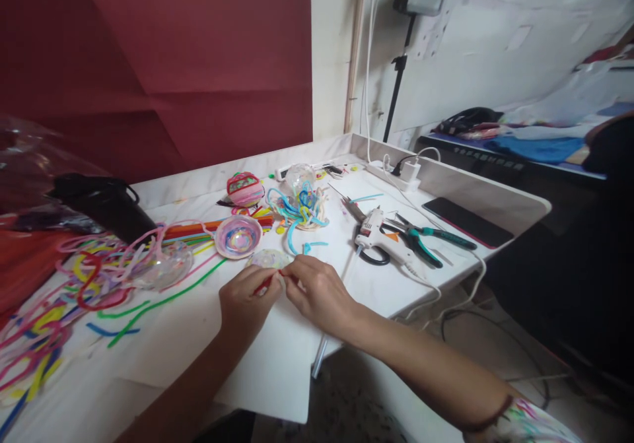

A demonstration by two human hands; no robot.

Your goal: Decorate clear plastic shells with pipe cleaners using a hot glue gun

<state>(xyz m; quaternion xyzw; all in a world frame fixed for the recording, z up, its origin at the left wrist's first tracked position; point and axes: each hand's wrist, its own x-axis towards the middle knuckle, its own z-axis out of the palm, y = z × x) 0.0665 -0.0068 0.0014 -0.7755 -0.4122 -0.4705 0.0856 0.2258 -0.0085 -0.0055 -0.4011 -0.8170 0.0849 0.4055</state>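
Note:
My left hand [251, 298] and my right hand [319, 292] meet over the near edge of the white table. Both are closed, fingertips pinched together around a small red piece of pipe cleaner [263, 287]. Most of that piece is hidden by the fingers. Just behind the fingertips lies a clear plastic dome [269, 257] with coloured specks, partly covered by my hands. A small round bowl shape coiled in pink and purple [238, 237] sits beyond my left hand. Beneath my hands a white sheet [280, 370] overhangs the table edge.
Right of my hands lie a white glue gun [379, 235], pliers with green grips [426, 245] and a black phone [468, 222]. A clear rod [321, 356] juts past the edge. Tangled pipe cleaners [44, 337] spread leftward; a power strip [396, 177] stands behind.

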